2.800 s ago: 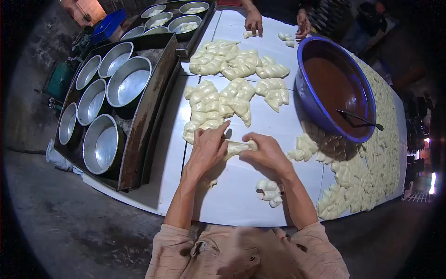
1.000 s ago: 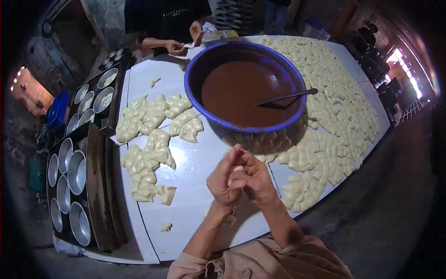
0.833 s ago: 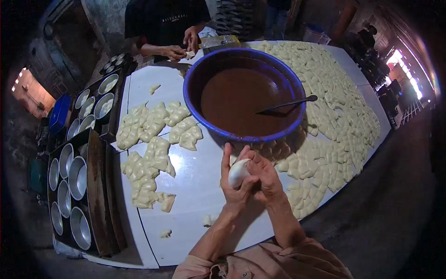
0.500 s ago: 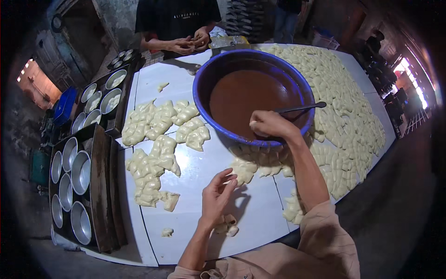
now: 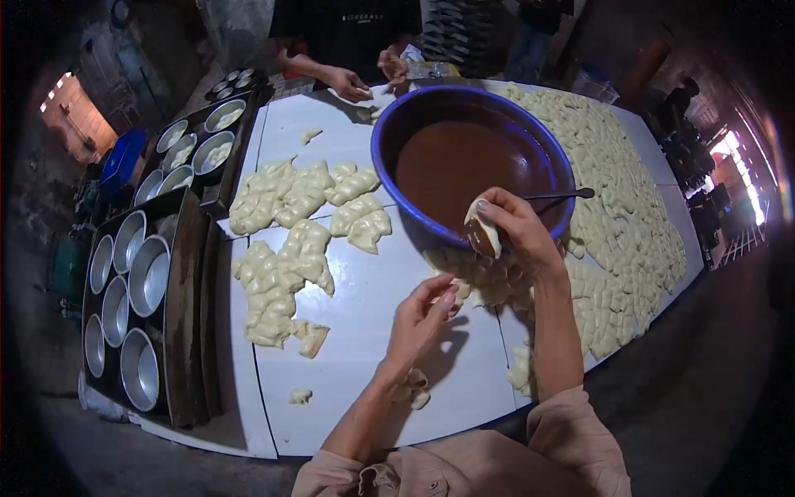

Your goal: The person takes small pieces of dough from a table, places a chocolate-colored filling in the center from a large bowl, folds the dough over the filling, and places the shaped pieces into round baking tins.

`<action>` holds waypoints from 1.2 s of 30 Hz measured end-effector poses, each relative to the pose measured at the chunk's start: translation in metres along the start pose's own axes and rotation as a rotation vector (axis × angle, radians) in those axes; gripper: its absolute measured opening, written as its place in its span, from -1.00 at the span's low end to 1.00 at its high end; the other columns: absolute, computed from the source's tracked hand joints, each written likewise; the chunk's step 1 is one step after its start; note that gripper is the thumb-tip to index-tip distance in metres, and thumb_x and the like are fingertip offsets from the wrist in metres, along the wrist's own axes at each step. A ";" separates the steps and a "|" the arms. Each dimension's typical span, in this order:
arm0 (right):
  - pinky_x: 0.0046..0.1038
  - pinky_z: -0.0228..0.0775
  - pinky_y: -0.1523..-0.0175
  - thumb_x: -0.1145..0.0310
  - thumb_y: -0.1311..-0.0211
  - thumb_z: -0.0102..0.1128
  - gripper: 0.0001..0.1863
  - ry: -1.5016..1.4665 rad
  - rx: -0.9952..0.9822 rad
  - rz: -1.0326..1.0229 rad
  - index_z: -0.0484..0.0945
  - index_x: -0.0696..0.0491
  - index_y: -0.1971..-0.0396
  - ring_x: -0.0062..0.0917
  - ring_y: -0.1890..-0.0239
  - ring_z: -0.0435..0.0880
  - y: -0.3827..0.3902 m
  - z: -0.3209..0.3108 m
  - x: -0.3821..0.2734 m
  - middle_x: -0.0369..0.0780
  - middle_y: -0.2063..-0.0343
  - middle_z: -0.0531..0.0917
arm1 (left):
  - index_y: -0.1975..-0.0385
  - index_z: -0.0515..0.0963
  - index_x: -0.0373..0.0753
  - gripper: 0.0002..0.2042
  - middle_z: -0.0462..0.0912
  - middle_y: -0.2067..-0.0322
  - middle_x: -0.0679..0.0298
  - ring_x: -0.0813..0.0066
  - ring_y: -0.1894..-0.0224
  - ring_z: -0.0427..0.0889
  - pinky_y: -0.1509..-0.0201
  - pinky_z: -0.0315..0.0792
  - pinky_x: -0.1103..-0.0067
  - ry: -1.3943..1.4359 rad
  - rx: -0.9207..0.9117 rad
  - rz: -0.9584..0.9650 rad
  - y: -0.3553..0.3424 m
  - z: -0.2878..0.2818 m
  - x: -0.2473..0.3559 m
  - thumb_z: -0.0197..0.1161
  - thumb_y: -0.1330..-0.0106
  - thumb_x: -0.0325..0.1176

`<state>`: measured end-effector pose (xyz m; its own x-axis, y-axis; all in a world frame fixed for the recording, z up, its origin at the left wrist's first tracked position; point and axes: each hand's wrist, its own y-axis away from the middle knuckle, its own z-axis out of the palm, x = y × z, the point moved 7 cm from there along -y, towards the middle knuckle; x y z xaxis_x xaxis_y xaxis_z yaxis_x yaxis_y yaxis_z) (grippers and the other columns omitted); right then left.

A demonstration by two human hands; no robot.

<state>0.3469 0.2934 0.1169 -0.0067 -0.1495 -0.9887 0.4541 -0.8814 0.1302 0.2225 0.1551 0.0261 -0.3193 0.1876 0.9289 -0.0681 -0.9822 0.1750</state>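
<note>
My right hand [image 5: 517,228] grips a pale dough piece [image 5: 479,214], its lower part coated brown, over the near rim of the blue bowl [image 5: 388,194] of brown liquid. A dark spoon handle [image 5: 575,193] crosses the bowl's right rim. My left hand [image 5: 421,319] is open, fingers loosely curved, above the white table [image 5: 356,331] just below the bowl, beside some dough. Small dough bits [image 5: 410,389] lie near my left wrist. Soft segmented dough lumps [image 5: 265,302] lie left of the bowl; many more dough pieces [image 5: 621,207] cover the table's right part.
Dark trays [image 5: 178,331] holding round metal tins [image 5: 149,277] line the left side, some tins with dough. Across the table a co-worker's hands [image 5: 352,87] handle something small. Another person [image 5: 530,37] stands further back. A blue crate [image 5: 120,161] sits behind the trays.
My hands held dough together, then separated; my right hand went into the bowl and is now raised to its rim with brown-coated dough. My left hand has shifted slightly right and upward.
</note>
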 end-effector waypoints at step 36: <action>-0.49 0.37 0.07 0.37 -0.29 0.25 -0.81 0.311 0.193 -0.136 0.69 0.15 0.20 -0.57 0.25 0.58 0.100 0.129 0.109 -0.24 0.35 0.67 | -0.02 0.58 -0.34 -0.67 0.71 0.27 0.28 0.68 0.26 0.63 0.23 0.50 0.75 0.330 0.350 -0.001 0.069 -0.081 -0.016 0.37 -0.30 -0.36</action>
<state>0.2761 0.1314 0.0320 0.2287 0.0920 -0.9691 0.2917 -0.9563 -0.0219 0.1467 0.0851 -0.0031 -0.6065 0.1247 0.7852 0.2360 -0.9149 0.3276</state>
